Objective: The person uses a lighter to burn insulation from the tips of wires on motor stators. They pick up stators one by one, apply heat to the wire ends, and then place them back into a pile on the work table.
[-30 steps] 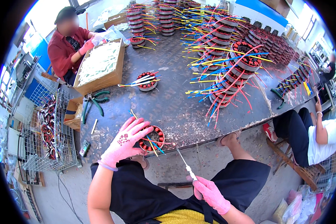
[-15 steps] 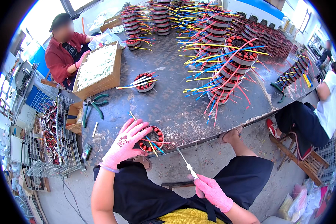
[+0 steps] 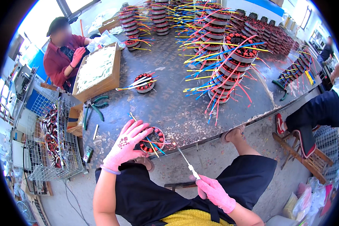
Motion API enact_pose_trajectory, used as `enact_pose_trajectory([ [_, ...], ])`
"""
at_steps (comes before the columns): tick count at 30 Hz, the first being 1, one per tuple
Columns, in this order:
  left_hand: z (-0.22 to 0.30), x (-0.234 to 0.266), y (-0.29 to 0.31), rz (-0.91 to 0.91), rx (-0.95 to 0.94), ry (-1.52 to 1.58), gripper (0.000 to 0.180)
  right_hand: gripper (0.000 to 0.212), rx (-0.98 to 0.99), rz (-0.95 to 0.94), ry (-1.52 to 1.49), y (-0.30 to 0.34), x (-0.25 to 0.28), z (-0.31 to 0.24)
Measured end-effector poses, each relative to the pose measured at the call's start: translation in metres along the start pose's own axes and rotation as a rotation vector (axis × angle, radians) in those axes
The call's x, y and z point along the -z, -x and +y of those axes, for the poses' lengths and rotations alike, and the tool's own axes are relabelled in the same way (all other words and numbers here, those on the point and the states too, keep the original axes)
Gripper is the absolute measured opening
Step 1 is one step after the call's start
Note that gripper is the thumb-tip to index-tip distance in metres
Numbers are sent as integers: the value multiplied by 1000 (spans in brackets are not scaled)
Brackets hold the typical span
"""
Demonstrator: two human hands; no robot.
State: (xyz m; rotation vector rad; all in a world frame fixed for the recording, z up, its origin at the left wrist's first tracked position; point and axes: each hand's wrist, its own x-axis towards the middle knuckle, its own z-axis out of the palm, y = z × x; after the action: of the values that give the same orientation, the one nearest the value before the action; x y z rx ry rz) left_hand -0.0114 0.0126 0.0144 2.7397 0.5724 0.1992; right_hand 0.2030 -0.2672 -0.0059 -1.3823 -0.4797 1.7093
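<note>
Near the table's front edge lies a ring-shaped motor stator [image 3: 162,136] with red windings and blue, yellow and red wires. Across its left side rests my left hand [image 3: 126,145] in a pink glove, index finger over the rim and thumb at the lower edge, holding it. My right hand [image 3: 216,194], also gloved in pink, is closed around a slim white-handled tool [image 3: 192,170] with a long thin metal shaft. The shaft's tip meets or nearly meets a red wire end right of the stator, where a small bright glow shows. The tool's exact kind is unclear.
Another stator [image 3: 145,83] with white sleeves lies farther back. Tall stator stacks [image 3: 233,67] with jutting wires stand right of centre. Green-handled pliers [image 3: 96,107] lie by a carton of white sleeves [image 3: 98,71]. One person [image 3: 62,56] sits at left; another [image 3: 316,116] sits at right.
My hands, the stator and the tool hold nearly the same place. The glow at the tip looks brighter. The person at left has raised a gloved hand; the person at right has shifted rightward.
</note>
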Motion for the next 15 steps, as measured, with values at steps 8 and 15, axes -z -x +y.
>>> enact_pose_trajectory([
  [8, 0, -1, 1, 7, 8, 6, 98, 42, 10, -4, 6, 2, -3, -7],
  [15, -1, -2, 1, 6, 1, -7, 97, 42, 13, 2, -5, 2, -2, -7],
])
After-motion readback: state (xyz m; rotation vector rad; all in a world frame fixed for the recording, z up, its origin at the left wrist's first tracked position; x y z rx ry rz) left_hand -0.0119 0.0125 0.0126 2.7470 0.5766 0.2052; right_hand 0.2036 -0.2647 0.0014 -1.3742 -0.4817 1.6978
